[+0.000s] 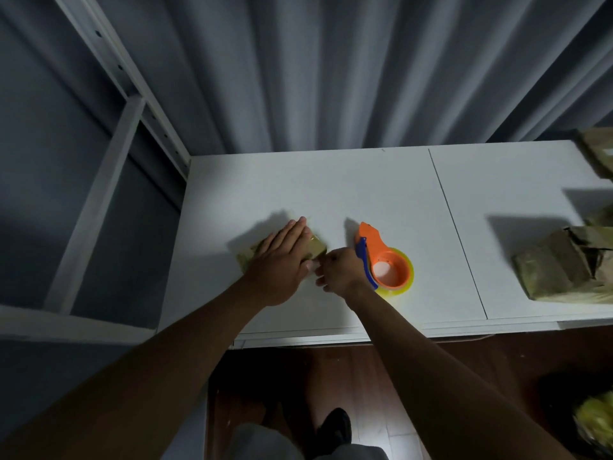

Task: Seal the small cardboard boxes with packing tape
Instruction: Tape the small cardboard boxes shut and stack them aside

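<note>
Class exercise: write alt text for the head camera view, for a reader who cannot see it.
A person's left hand presses flat on a small cardboard box on a white table, while the right hand grips an orange tape dispenser beside it. More brown boxes sit at the table's right edge.
</note>
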